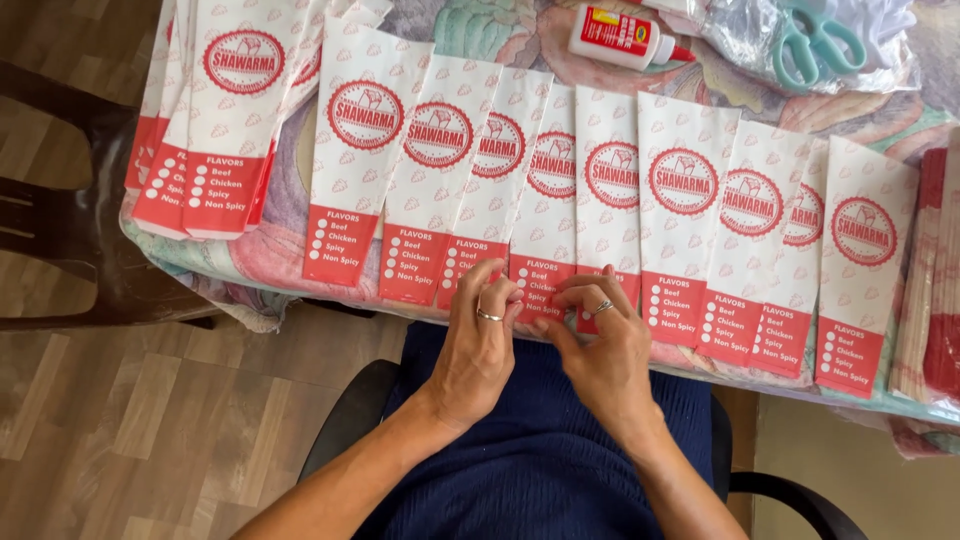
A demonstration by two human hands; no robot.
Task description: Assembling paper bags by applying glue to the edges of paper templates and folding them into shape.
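Left hand (478,345) and right hand (600,345) pinching paper bag (545,215) bottom edge, overlapping bags crowding both sides

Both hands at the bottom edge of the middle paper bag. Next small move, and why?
Probably fold and press that flap flat. The left hand and right hand both pinch the red bottom edge of one paper bag in the overlapping row, and the glue bottle lies capped, away from both hands.

The paper bags (608,200) are white with a faint pink repeating print, a red round emblem and a red bottom band with white dots. The tablecloth (520,35) has a pastel floral pattern. The glue bottle (622,36) is white with a red label and cap. The scissors (818,42) look teal.
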